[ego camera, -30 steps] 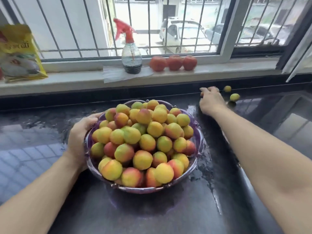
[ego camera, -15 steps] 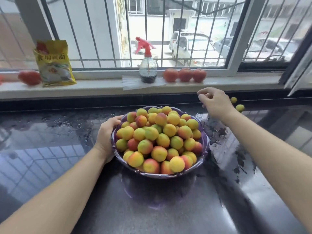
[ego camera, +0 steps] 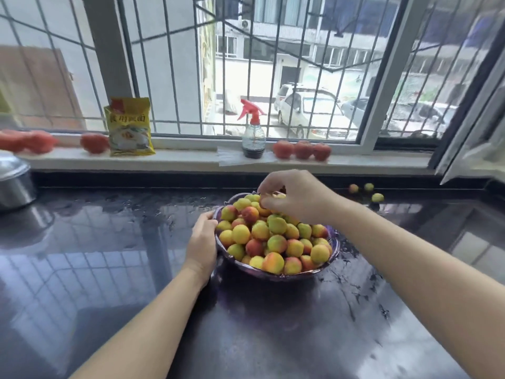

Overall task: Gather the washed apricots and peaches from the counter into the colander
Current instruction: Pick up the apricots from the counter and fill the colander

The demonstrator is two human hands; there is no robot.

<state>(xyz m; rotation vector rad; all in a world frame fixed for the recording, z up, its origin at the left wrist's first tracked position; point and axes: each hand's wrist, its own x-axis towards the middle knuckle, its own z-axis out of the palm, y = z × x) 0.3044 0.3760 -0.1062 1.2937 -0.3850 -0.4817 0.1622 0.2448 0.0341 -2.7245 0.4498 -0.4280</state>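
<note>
- The desk [ego camera: 109,269] was dark, glossy and wet; fruit would likely slide on it
- The colander [ego camera: 334,242] sat mid-desk, heaped full; the left hand [ego camera: 203,242] curled on its near-left rim
- The right hand [ego camera: 295,198] hovered over the far side of the pile, fingertips pinching a small fruit [ego camera: 264,201]
- Three strays [ego camera: 369,191] lay far right on the desk; probably light, soft, easily bruised; best pinched round the middle
</note>
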